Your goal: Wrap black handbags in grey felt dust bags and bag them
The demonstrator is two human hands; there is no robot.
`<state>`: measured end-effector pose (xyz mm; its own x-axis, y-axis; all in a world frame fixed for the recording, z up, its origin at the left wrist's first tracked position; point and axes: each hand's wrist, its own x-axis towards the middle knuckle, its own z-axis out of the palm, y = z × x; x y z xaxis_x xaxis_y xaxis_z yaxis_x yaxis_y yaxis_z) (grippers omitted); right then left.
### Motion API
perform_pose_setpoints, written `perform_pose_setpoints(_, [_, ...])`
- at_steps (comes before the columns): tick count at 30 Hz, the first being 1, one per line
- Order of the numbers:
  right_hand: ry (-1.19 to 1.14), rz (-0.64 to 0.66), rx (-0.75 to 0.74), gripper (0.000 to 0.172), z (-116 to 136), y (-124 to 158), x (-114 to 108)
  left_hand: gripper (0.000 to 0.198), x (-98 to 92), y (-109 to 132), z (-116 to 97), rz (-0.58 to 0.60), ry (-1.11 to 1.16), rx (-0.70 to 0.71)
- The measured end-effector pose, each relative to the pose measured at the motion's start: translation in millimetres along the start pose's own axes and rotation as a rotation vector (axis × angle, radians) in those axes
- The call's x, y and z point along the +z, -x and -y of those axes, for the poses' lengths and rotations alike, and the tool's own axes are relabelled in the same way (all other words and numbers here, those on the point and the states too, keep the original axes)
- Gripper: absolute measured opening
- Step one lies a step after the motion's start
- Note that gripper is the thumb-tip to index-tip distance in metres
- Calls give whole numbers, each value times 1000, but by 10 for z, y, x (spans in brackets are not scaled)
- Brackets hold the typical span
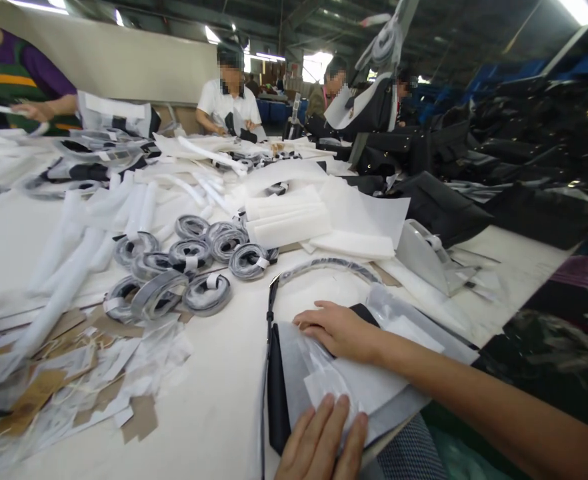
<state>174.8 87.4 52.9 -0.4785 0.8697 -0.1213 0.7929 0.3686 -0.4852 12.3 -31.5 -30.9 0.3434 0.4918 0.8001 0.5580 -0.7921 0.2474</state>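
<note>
Black bag (278, 393): lying flat at the near edge of the table (199, 400), straight ahead, mostly hidden under a pale sheet (379, 387); apparently laid low and close for easy work with both palms.
Right hand (337, 330): reaching in from the right, palm down on the film and sheet, fingers stretched and nearly together, nothing visibly clutched; probably weighting the far part against slipping.
Left hand (324, 440): in from the bottom, fingers a little spread, resting on the near part; likely steadying from this end. Thumb out of sight, so cannot tell about any pinch.
Buckled strap (273, 293): running down the left side, outside the sheet, perhaps to spare the bag from hard metal.
Wrapped strap (334, 264): arching beyond the far side, clad in film, presumably against scuffs.
Strap coils (191, 261): bunched beyond, to the left, rolled and banded in white, likely for neatness.
White sheets (287, 223): stacked behind, flat, probably against creasing.
Paper scraps (49, 393): heaped far left, well apart from the bag, perhaps out of the way.
</note>
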Motion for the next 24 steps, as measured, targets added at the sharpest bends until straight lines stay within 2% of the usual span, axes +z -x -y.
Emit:
perform_pose_setpoints(2, [-47, 38, 16, 37, 18, -72, -6, 37, -96, -27, 27, 102, -25, 32])
perform_pose_setpoints(5, [-172, 59, 0, 42, -35, -136, -103, 42, -209, -99, 71, 161, -37, 40])
perform_pose_setpoints(8, [-161, -57, -42, 29, -146, -114, -204, 41, -276, -185, 111, 195, -72, 94])
perform_pose_setpoints(10, [-83, -59, -66, 23, -205, -80, -219, 39, -304, -230, 128, 193, -94, 137])
perform_pose_setpoints(13, [-17, 26, -121, 28, -241, -56, -163, 39, -318, -255, 120, 170, -101, 143])
perform_pose_setpoints(18, [38, 41, -226, 29, -270, -145, -49, 36, -281, -211, 27, 176, -121, 89])
perform_pose_setpoints(22, [52, -13, -278, 26, -267, -243, -60, 32, -260, -168, -16, 185, -101, 51])
perform_pose_setpoints(24, [45, -75, -286, 23, -213, -166, -115, 33, -265, -149, -17, 228, -84, 32])
